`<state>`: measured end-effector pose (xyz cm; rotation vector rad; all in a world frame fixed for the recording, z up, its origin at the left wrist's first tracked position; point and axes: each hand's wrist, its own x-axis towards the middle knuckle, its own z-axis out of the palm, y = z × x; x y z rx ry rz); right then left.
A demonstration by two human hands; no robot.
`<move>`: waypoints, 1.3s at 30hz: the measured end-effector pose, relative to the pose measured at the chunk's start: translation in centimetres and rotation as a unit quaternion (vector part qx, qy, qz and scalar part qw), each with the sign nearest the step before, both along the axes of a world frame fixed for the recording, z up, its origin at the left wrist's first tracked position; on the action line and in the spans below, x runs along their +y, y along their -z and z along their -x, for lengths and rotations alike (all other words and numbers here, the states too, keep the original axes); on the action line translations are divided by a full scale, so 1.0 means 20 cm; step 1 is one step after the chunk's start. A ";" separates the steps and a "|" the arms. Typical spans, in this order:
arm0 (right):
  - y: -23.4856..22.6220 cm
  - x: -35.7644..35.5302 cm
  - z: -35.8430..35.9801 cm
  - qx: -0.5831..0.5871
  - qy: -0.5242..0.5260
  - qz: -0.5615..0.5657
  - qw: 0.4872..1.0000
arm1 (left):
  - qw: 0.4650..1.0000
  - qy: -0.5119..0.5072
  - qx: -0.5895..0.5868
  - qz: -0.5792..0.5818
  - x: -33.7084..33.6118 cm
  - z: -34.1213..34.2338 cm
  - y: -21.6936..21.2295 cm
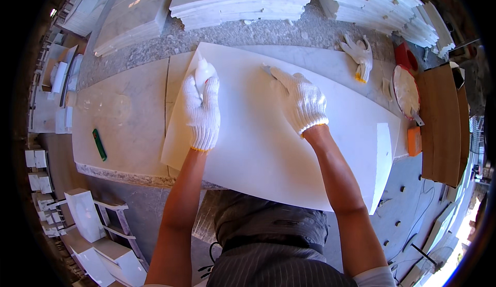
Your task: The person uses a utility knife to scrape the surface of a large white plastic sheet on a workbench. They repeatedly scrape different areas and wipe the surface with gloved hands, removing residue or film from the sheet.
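A large white stone slab (263, 147) lies at an angle on the worktable in front of me, its near edge close to my waist. My left hand (202, 114), in a white knit glove, is closed around a white squeeze bottle (204, 71) with its pointed nozzle up, near the slab's far left corner. Over the slab's far middle, my gloved right hand (304, 101) grips a small flat metal blade (267, 70); only its grey tip pokes out past the fingers, and the handle is hidden.
Slab stacks (240, 0) line the far side. At the right are a spare glove (358, 57), a round dish of pale paste (406, 92), a red container (405, 57), an orange block (414, 141) and a cardboard box (440, 124). A green cutter (99, 145) lies left.
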<state>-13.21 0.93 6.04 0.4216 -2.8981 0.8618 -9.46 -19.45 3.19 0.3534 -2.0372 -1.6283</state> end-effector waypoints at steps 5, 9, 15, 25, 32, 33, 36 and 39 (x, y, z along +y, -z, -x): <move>0.02 -0.01 0.03 0.005 0.001 -0.010 1.000 | 1.000 -0.011 -0.009 -0.001 0.00 0.00 -0.01; -0.04 -0.03 -0.02 -0.055 0.001 -0.064 0.996 | 1.000 -0.024 0.015 0.008 0.00 0.01 0.02; 0.01 -0.01 0.04 0.011 -0.003 -0.019 1.000 | 0.999 -0.026 0.014 0.017 0.01 0.01 0.01; -0.02 0.00 -0.02 -0.033 -0.029 -0.052 0.998 | 0.999 -0.036 0.010 0.000 0.00 0.01 0.02; 0.01 -0.03 0.00 -0.035 -0.020 -0.117 0.992 | 0.999 -0.024 0.021 0.014 0.02 0.02 0.00; -0.02 -0.04 -0.03 -0.054 -0.034 -0.128 0.990 | 0.999 -0.027 0.025 0.015 0.01 0.02 0.01; -0.08 0.00 -0.07 -0.032 -0.052 -0.072 0.995 | 0.999 -0.020 0.029 0.017 -0.01 0.01 0.00; -0.04 -0.02 -0.01 -0.010 -0.008 -0.039 0.999 | 0.999 -0.017 0.029 0.032 0.01 -0.01 -0.02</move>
